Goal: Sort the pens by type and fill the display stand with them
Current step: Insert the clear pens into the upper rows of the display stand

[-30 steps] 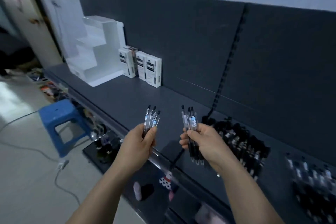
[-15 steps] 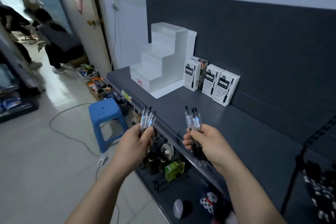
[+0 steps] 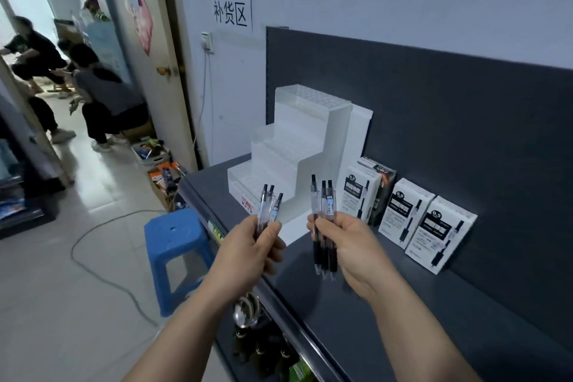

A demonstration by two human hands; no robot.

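A white stepped display stand (image 3: 297, 146) with rows of small holes sits at the left end of the dark shelf (image 3: 372, 304); its holes look empty. My left hand (image 3: 248, 251) grips a bunch of three clear pens (image 3: 270, 206), tops up, in front of the stand's lowest step. My right hand (image 3: 347, 242) holds three clear pens with black grips (image 3: 324, 220), upright, just right of the stand's front corner. Both hands hover above the shelf's front part.
Several white pen boxes (image 3: 406, 214) lean against the dark back panel right of the stand. A blue stool (image 3: 176, 245) stands on the floor left of the shelf, beside a grey cable (image 3: 102, 273). People crouch in the corridor at far left (image 3: 102, 93).
The view has swung left along the shelf, so the stand and boxes are now close ahead and the loose pen piles have left the frame. Both hands keep their pens.
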